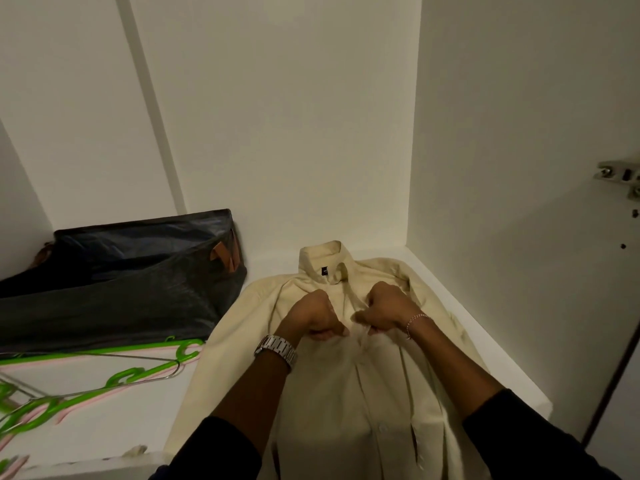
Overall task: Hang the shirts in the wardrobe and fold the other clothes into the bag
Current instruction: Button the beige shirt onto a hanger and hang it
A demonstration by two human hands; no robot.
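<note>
Your two forearms in dark sleeves come up from the bottom edge of the frame, and the cream shirt (pixel 363 393) lies flat under them on the white wardrobe shelf (pixel 145 403), its hem running off the bottom of the frame. There is one shirt, front up, collar toward the back wall. At lower centre your left hand (pixel 317 318) and your right hand (pixel 384 311) sit side by side on the chest, both with fingers curled, each pinching the fabric at the button placket. A metal watch (pixel 277 349) is on your left wrist and a thin bracelet (pixel 417 320) on your right.

The shelf's front edge crosses the lower left of the frame; bare white shelf shows to the left of the shirt and in a narrow strip along the right wall. At far left lies a heap of green and pink hangers (pixel 69 386); they overlap too much to count.

Further back, at middle left, one dark bag (pixel 131 278) with brown tabs stands open against the left corner, just beside the shirt's shoulder. A small dark label (pixel 325 271) sits inside the collar; its writing is too small to read. At the right edge, one metal hinge (pixel 621 176) is fixed to the side panel.
</note>
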